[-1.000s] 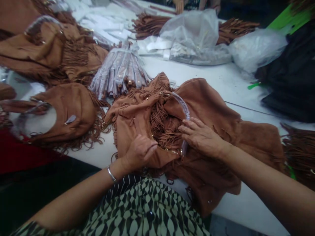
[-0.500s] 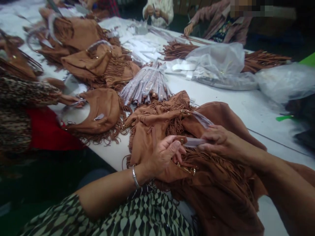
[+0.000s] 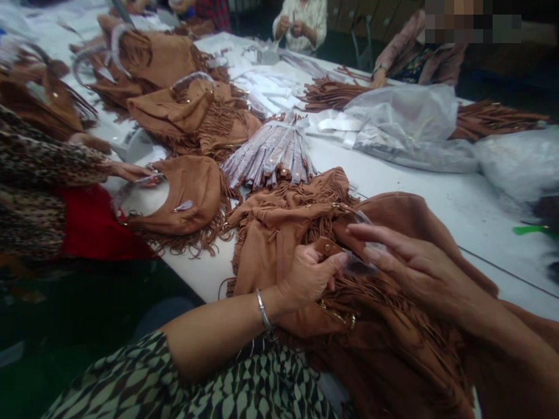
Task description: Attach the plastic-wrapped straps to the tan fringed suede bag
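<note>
A brown fringed bag [image 3: 262,250] lies in front of me on the white table, with more brown fringed material under and beside it. My left hand [image 3: 310,270] pinches the end of a brown strap [image 3: 328,247] that has a round metal stud. Clear plastic wrap [image 3: 360,265] covers the strap beyond my thumb. At the right of the strap is my right hand [image 3: 402,256], its index finger stretched out and apart from the thumb, beside the plastic. Gold-coloured metal fittings show on the bag below my left hand.
A bundle of wrapped straps [image 3: 273,151] stands behind the bag. At left, a person's hand [image 3: 137,173] holds the strap of another brown bag [image 3: 187,192]. More bags [image 3: 174,116] are piled behind. Clear plastic bags [image 3: 406,116] and brown straps lie at back right, near other people.
My right hand has loosened from the plastic-covered strap and its fingers have spread. My left hand still pinches the strap end, now turned with its stud upward. The whole view has shifted slightly.
</note>
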`<state>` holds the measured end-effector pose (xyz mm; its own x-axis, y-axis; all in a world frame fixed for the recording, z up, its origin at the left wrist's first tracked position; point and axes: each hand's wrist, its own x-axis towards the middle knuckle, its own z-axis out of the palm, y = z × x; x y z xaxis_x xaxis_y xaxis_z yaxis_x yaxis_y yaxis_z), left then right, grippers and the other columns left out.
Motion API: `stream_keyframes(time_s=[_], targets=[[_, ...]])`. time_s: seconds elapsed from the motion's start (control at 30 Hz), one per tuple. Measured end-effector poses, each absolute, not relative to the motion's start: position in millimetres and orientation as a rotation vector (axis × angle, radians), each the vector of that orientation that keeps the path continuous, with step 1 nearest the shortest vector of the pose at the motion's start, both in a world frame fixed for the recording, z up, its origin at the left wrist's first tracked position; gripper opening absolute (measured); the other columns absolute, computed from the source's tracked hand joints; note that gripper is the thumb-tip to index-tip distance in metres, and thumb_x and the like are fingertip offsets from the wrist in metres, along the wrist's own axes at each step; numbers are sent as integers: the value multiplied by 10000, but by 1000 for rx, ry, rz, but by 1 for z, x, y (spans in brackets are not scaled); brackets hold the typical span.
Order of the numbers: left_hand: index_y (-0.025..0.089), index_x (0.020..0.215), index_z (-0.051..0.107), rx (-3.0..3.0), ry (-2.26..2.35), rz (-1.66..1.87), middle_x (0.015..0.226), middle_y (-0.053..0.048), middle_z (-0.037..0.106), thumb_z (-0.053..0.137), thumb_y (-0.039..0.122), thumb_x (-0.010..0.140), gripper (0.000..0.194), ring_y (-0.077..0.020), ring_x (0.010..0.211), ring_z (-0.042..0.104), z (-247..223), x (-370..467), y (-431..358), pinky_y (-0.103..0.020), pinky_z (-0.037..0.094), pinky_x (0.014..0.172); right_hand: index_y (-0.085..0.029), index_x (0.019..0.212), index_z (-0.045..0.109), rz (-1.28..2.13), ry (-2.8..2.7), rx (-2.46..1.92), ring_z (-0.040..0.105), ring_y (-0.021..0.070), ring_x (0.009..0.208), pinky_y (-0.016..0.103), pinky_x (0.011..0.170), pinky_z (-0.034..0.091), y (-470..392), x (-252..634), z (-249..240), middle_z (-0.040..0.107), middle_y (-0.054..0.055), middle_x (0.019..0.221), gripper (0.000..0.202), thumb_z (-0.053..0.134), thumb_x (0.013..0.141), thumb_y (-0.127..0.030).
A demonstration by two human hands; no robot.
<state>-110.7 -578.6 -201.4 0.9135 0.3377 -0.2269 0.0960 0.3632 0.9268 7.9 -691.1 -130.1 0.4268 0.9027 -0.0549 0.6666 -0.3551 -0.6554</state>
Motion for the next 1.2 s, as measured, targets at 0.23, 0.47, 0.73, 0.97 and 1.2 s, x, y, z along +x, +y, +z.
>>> stream_keyframes(time_s=[0.23, 0.47, 0.73, 0.97, 1.2], targets=[[134, 789, 588, 1514, 254, 252, 654, 2, 582, 520, 378, 861, 263, -95, 568, 513, -203, -101, -598, -212, 411, 533, -182, 758, 580, 490, -1080, -2145, 563, 157, 708, 291, 688, 422, -689, -16, -143, 626, 36, 760, 293, 386, 911, -340], [142, 898, 622, 2152, -111, 5, 819, -52, 605, 440, 320, 920, 255, -164, 810, 546, -234, -144, -602, -289, 427, 756, -201, 721, 513, 597, -856, -2477, 491, 142, 562, 271, 573, 323, -752, -19, -185, 562, 2, 578, 285, 400, 894, -398], [138, 1002, 598, 2663, -353, -238, 1064, -115, 541, 633, 404, 789, 342, -284, 1039, 437, -251, -152, -623, -425, 355, 874, -194, 767, 556, 596, -647, -2424, 489, 139, 527, 267, 573, 340, -769, -21, -221, 532, -13, 534, 319, 378, 902, -422], [154, 931, 567, 1901, -25, -126, 973, -56, 580, 589, 276, 834, 157, -174, 942, 515, -254, -156, -585, -319, 406, 873, -190, 722, 521, 715, -698, -2293, 492, 143, 551, 276, 572, 364, -771, -16, -209, 520, -2, 578, 409, 316, 915, -486], [161, 889, 569, 1245, 266, 5, 1044, -49, 588, 691, 318, 757, 239, -162, 995, 542, -231, -151, -552, -296, 421, 890, -198, 772, 567, 739, -855, -2154, 527, 158, 583, 277, 540, 404, -732, -18, -179, 567, 14, 643, 415, 397, 857, -566]])
